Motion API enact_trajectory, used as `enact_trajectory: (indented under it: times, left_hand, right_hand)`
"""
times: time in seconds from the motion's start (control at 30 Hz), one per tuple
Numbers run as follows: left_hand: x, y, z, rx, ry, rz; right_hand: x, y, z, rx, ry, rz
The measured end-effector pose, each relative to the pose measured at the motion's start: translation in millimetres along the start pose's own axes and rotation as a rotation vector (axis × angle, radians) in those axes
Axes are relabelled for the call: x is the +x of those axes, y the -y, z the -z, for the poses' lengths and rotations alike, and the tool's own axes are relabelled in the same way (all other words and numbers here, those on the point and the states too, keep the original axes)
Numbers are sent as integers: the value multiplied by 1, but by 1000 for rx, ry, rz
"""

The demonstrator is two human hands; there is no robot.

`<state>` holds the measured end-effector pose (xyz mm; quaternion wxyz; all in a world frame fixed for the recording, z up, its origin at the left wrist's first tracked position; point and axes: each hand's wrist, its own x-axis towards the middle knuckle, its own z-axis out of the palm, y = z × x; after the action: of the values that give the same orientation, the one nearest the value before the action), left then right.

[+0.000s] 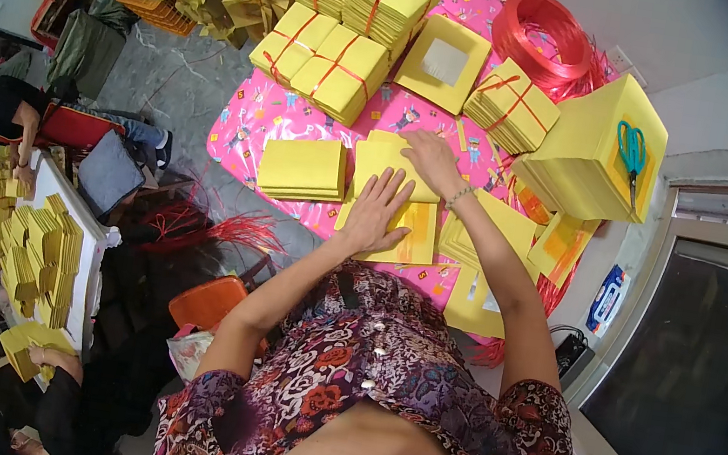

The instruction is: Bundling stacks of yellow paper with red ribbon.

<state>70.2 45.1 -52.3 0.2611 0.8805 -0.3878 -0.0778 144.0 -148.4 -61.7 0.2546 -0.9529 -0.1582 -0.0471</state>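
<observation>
A flat yellow paper piece (386, 157), envelope-like, lies in front of me on the pink table. My left hand (376, 212) rests palm down on its nearer part, fingers spread. Toward its far right edge lies my right hand (430, 162), fingers stretched out over the paper. Under my left hand, another yellow piece with an orange patch (420, 232) sticks out toward me. Just left is a small stack of folded yellow pieces (302, 168). More yellow sheets (486, 230) lie partly hidden beneath my right forearm.
Bundles tied with red ribbon (340, 73) stand at the table's far side. Teal scissors (631, 154) lie on a tall yellow stack (582, 152), near a red ribbon coil (542, 42). At left, two other people handle yellow pieces around a white table (91, 257).
</observation>
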Motion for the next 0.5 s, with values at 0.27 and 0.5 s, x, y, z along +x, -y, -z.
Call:
enact_trajectory:
  times: [0.27,0.5]
  left_hand:
    - [0,3,-3,4,8,3]
    - [0,6,-11,17,8,9]
  right_hand:
    - [3,7,3,68,94,-7]
    - [4,5,-6,-8,67,25]
